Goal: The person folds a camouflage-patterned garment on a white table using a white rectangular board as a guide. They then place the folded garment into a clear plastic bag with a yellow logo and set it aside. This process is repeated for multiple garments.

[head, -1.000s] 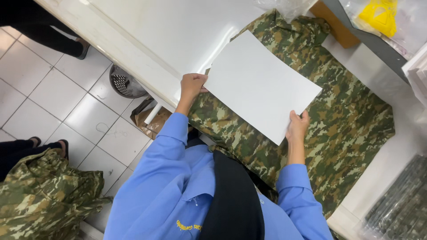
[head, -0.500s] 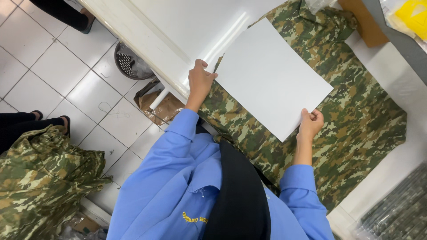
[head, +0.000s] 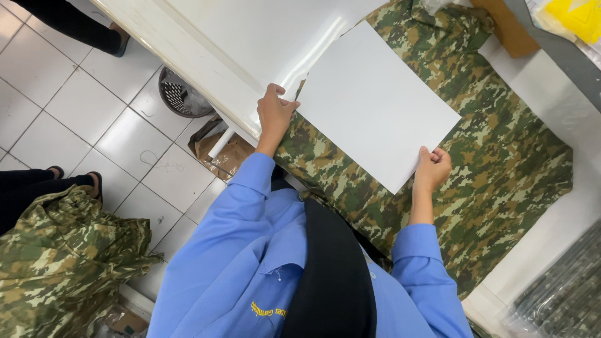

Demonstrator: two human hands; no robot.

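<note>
Both hands are gripping the white board (head: 375,103), left hand (head: 275,114) and right hand (head: 431,169) pinching opposite corners, apparently squaring it flat over the camouflage shirt (head: 501,156) on the tabletop (head: 250,31).

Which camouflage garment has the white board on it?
The camouflage garment spread flat on the table, under the white board held by both hands; the other lies heaped over the floor at left.
</note>
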